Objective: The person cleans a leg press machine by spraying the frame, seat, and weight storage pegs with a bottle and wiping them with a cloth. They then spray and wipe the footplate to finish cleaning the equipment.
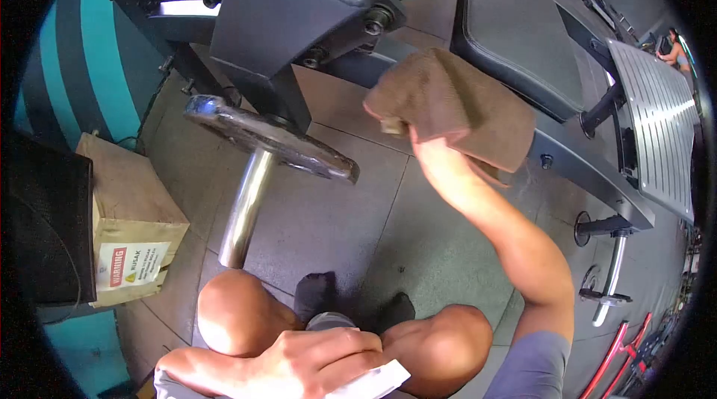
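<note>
Right grip in brown cloth, arm extended; left grip curled.

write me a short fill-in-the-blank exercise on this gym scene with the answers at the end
1. The cloth over the right hand is coloured ____.
2. The label on the wooden box reads ____ in white on red.
3. The lower hand in the picture is the person's ____ one.
4. The slanting tubes at lower right are coloured ____.

Answers: brown; WARNING; left; red.
</note>
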A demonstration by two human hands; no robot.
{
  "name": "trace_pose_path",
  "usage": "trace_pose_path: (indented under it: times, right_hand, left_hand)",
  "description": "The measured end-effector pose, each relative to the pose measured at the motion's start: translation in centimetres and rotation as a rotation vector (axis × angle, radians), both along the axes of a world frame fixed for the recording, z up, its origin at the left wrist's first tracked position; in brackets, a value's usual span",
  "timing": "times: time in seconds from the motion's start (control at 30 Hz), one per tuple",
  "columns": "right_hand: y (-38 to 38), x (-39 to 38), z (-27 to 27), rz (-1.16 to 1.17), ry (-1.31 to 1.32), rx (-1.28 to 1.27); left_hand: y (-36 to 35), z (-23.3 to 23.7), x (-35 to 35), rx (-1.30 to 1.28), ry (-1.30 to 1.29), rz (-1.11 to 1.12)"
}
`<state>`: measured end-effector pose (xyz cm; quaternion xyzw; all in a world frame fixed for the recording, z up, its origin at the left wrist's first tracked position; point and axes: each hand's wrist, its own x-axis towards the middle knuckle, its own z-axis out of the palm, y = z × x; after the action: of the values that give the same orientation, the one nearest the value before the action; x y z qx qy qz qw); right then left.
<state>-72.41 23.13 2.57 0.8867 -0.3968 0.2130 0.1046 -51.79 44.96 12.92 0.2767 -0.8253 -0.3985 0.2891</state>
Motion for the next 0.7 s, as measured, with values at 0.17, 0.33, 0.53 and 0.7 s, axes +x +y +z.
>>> trace_pose_path:
  times: [0.17,0.33,0.53,0.7]
  right_hand:
    - [-1.5,3.2,-0.8,0.073,-0.027,-0.008]
    - [-1.4,0.2,-0.5,0.125,-0.081,0.048]
    - [-0.9,1.2,-1.7,0.19,-0.108,0.087]
    - [-3.0,3.8,-1.5,0.207,-0.135,0.057]
  left_hand:
    - [0.1,0.2,-1.3,0.083,-0.052,0.023]
    - [0.1,0.4,-1.7,0.106,-0.104,-0.012]
    - [0.2,0.3,-1.7,0.079,-0.147,0.065]
    - [-0.2,0.0,-2.7,0.028,-0.27,0.025]
